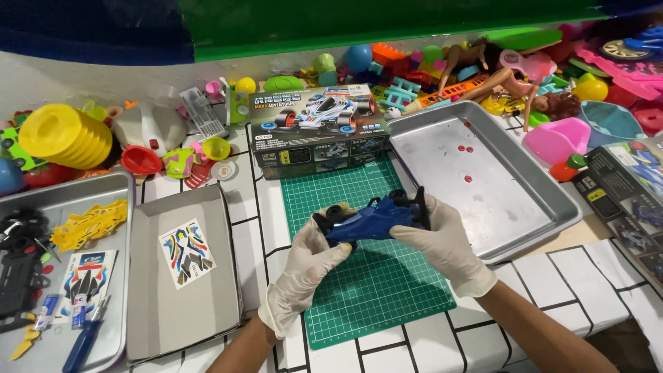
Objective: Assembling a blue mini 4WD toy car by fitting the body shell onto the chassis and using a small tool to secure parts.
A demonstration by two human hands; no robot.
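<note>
Grasping: blue toy race car (373, 220), long axis 9-to-3 o'clock, above green cutting mat (359, 290) on worktop. Left hand (307, 266) clenched on 9 o'clock end; right hand (442, 242) clenched on 3 o'clock end. Steel tray (545, 207) at 3 o'clock.

toy car (373, 220): showing deep blue with black wheels
gloves, on the left hand (307, 266) and the right hand (442, 242): looking off-white
cutting mat (373, 276): showing green with a pale grid
table (608, 276): showing white with black lines
right tray (483, 173): shining silver, carrying small red dots
sticker sheet (186, 252): mixing blue, yellow, red and black
ribbed cup (65, 136): glowing yellow
screwdriver (83, 342): showing a blue handle
</note>
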